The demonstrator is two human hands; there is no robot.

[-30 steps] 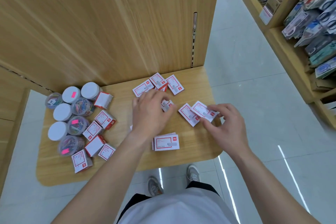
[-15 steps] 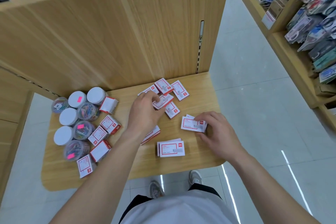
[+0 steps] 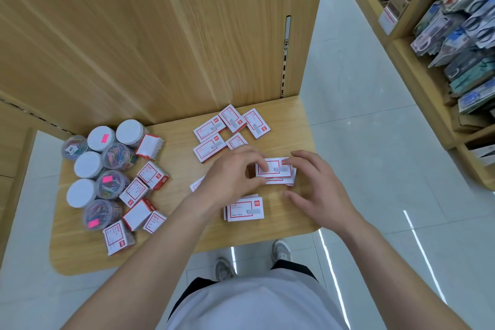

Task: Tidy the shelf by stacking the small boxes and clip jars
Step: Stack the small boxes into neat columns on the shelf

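Small white boxes with red frames lie on the wooden shelf [image 3: 289, 118]. My left hand [image 3: 230, 174] pinches the left end of a flat box [image 3: 276, 167] that sits on top of a small pile [image 3: 290, 182]. My right hand [image 3: 318, 190] touches the same box at its right end, fingers spread around the pile. Another short stack of flat boxes [image 3: 245, 209] lies just in front. Several loose flat boxes [image 3: 230, 126] lie behind the hands. Clip jars [image 3: 99, 166] with white lids cluster at the left, with chunkier boxes [image 3: 152, 175] beside them.
A tall wooden panel [image 3: 160, 35] rises behind the shelf. To the right, across a grey floor aisle [image 3: 361, 128], stands a rack with packaged goods [image 3: 460, 35]. The shelf's front edge [image 3: 187, 252] is rounded, my feet below it.
My left hand has carried a flat box rightward from the loose group onto the pile by my right hand. The right hand stayed at the pile and now steadies it.
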